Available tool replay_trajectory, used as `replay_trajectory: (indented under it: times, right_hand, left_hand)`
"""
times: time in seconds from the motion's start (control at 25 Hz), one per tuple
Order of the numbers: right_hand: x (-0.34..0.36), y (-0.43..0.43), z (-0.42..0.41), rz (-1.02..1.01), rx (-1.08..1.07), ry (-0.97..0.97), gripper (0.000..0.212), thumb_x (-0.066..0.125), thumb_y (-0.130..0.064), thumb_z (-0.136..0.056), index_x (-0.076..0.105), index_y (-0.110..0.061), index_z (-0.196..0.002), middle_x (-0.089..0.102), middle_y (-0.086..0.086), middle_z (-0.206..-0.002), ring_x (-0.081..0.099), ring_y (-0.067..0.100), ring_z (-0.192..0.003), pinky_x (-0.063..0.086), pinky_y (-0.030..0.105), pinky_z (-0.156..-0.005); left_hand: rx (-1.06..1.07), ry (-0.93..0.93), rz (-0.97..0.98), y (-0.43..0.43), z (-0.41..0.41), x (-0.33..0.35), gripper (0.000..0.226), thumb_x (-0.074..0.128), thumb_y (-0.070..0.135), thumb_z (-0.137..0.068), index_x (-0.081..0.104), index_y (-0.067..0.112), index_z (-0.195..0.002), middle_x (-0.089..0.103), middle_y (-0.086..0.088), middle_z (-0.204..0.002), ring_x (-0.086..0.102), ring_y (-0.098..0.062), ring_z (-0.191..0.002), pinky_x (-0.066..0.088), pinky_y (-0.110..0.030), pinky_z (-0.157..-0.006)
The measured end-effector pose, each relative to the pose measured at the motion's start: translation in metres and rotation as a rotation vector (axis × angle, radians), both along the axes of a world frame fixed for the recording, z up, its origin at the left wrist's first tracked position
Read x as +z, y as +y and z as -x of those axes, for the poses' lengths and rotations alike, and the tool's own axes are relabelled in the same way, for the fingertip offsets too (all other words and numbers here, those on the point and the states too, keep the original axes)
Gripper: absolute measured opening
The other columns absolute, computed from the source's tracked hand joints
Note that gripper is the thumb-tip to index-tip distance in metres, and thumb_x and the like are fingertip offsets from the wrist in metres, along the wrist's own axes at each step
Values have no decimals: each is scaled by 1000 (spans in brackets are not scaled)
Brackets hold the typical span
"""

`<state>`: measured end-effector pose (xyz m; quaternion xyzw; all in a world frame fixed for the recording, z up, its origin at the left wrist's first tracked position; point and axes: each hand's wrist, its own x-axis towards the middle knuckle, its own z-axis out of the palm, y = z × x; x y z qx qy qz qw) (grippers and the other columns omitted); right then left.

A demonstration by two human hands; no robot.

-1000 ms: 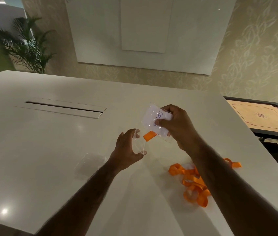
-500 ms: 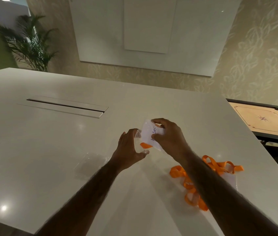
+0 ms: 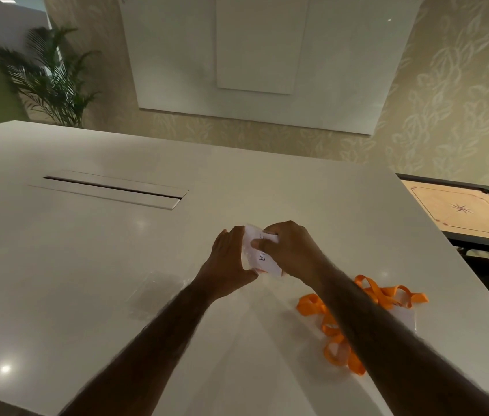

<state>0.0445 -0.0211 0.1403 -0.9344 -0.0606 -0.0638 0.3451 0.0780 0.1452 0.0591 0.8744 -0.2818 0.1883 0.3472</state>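
Both hands meet low over the middle of the white table (image 3: 87, 265). My right hand (image 3: 291, 250) pinches a white card (image 3: 262, 259) with handwriting on it, thumb on top. My left hand (image 3: 226, 261) holds a clear plastic sleeve against the card's left edge; the sleeve is barely visible between the hands. A small bit of orange shows under the card. A tangle of orange lanyard straps (image 3: 339, 328) lies on the table to the right, partly hidden by my right forearm.
A clear plastic sleeve (image 3: 156, 292) lies flat left of my left forearm. A long cable slot (image 3: 111, 189) is set into the table further back. A carrom board (image 3: 459, 210) stands off the table's right edge. A potted plant (image 3: 51, 82) stands back left.
My right hand has brought the card down and left, from lifted above the table to against my left hand. The orange strap end, earlier hanging in plain sight, is now nearly covered.
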Motion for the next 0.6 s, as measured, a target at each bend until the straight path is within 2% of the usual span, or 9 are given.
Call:
replay_trajectory:
  times: [0.08, 0.16, 0.2, 0.24, 0.36, 0.48, 0.6]
  right_hand:
    - [1, 0, -2, -1, -22, -37, 26, 65, -25, -88, 62, -14, -65, 57, -9, -58, 53, 6, -54, 38, 19, -54]
    - [2, 0, -3, -2, -34, -58, 14, 58, -14, -87, 71, -17, -86, 66, -10, -78, 61, 8, -71, 43, 22, -62]
    - [5, 1, -3, 6, -31, -49, 24, 55, -10, -86, 73, -21, -97, 67, -11, -88, 62, 8, -79, 45, 20, -65]
    - [6, 1, -4, 18, -24, -27, 32, 53, -8, -84, 74, -26, -99, 68, -13, -93, 63, 8, -82, 45, 18, -64]
    - [12, 2, -7, 39, -19, 31, 38, 50, -5, -77, 72, -36, -79, 68, -19, -80, 67, 8, -72, 46, 14, -50]
    - [16, 0, -10, 2, 2, 116, 28, 55, -12, -81, 73, -29, -94, 67, -6, -70, 66, 14, -51, 47, 23, -39]
    - [16, -2, -15, 81, 28, 140, 14, 61, -16, -85, 68, -16, -97, 70, 4, -85, 65, 15, -60, 50, 24, -48]
  left_hand:
    - [-7, -27, -19, -1, -2, 2, 56, 77, 22, -71, 54, 12, -121, 59, 4, -118, 56, -17, -106, 44, -37, -100]
    - [30, -21, 29, -2, -1, 3, 53, 80, 19, -70, 54, 10, -115, 58, 1, -108, 56, -21, -97, 47, -37, -93]
    - [45, -7, 46, -2, -1, 2, 53, 80, 18, -70, 52, 11, -114, 56, 2, -105, 55, -21, -94, 46, -34, -90]
    - [55, 10, 50, -2, -1, 2, 52, 80, 19, -70, 50, 12, -112, 54, 2, -103, 53, -21, -93, 44, -31, -88]
    - [69, 21, 11, -3, -3, 3, 47, 77, 20, -74, 51, 12, -112, 52, 3, -106, 51, -18, -96, 39, -26, -90]
    - [35, -39, -94, -3, -5, 4, 51, 75, 18, -75, 55, 7, -120, 53, -2, -109, 52, -23, -97, 38, -26, -93]
    - [5, -59, -148, -4, -5, 6, 55, 78, 17, -73, 54, 5, -121, 53, -4, -109, 51, -24, -98, 33, -22, -92]
